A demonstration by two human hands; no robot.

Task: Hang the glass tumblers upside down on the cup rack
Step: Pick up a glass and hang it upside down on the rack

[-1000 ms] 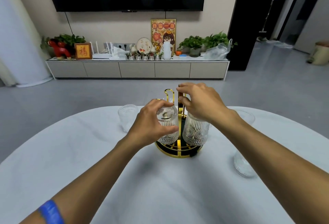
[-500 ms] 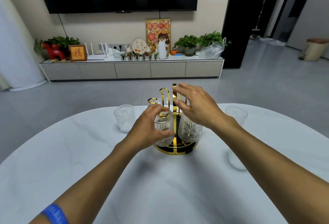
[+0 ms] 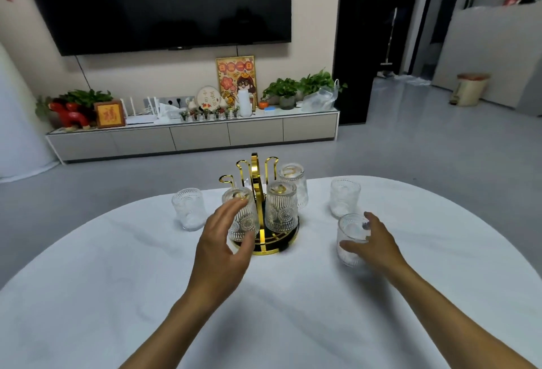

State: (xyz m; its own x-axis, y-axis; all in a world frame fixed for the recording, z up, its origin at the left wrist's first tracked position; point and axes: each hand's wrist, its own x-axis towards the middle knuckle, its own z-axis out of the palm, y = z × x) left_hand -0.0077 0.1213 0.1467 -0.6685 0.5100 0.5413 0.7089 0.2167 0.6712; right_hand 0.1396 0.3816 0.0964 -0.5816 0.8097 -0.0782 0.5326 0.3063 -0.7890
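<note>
A gold cup rack [image 3: 255,173] with a black base stands on the white table [image 3: 287,315]. Three ribbed glass tumblers hang upside down on it: a left one [image 3: 245,220], a front one [image 3: 281,207] and a back right one [image 3: 294,182]. My left hand [image 3: 218,251] is spread just in front of the left hung tumbler, with the fingers apart and holding nothing. My right hand [image 3: 378,246] wraps around an upright tumbler [image 3: 350,236] on the table right of the rack. Two more upright tumblers stand on the table, one on the left [image 3: 189,211] and one at the far right [image 3: 343,197].
Some rack hooks [image 3: 271,163] at the back carry no glass. The table's far edge runs just behind the rack. Beyond it are grey floor, a low TV cabinet [image 3: 199,136] with plants and ornaments, and a wall-mounted TV [image 3: 164,1].
My left hand has let go of the left tumbler, which now hangs on the rack. My right hand left the rack top and moved right and down onto an upright tumbler.
</note>
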